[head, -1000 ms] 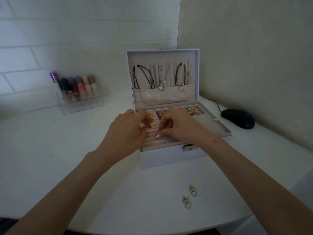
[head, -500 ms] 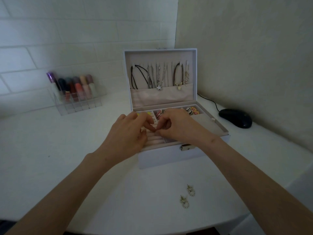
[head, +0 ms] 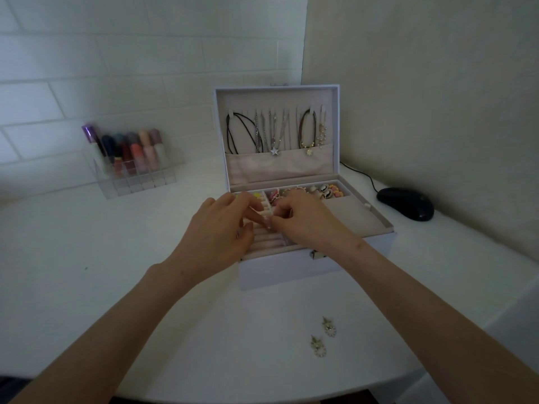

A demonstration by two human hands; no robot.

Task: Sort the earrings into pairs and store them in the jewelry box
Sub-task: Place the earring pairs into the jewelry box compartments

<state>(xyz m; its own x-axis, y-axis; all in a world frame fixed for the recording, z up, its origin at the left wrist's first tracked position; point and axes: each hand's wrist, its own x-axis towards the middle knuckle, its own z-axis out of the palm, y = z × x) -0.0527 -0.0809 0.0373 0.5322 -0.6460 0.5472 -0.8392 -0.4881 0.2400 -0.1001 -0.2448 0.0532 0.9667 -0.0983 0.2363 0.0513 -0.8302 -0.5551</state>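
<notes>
2 slender forearms, bare to the frame's edge; left hand (head: 215, 234) and right hand (head: 312, 224) bare too.

I am at home, at what looks like a dressing corner that doubles as a desk. My white table (head: 87, 243) sits where a painted brick wall (head: 116, 53) meets a plain wall (head: 423, 83). A clear rack (head: 140, 183) of lipsticks (head: 137, 153) stands at the back. My box (head: 277, 272) is open, with necklaces (head: 272, 132) hung in its lid (head: 277, 92). A corded mouse (head: 405, 203) lies near it.

Two earrings (head: 329, 328) lie before the open jewelry box (head: 277, 274).
</notes>
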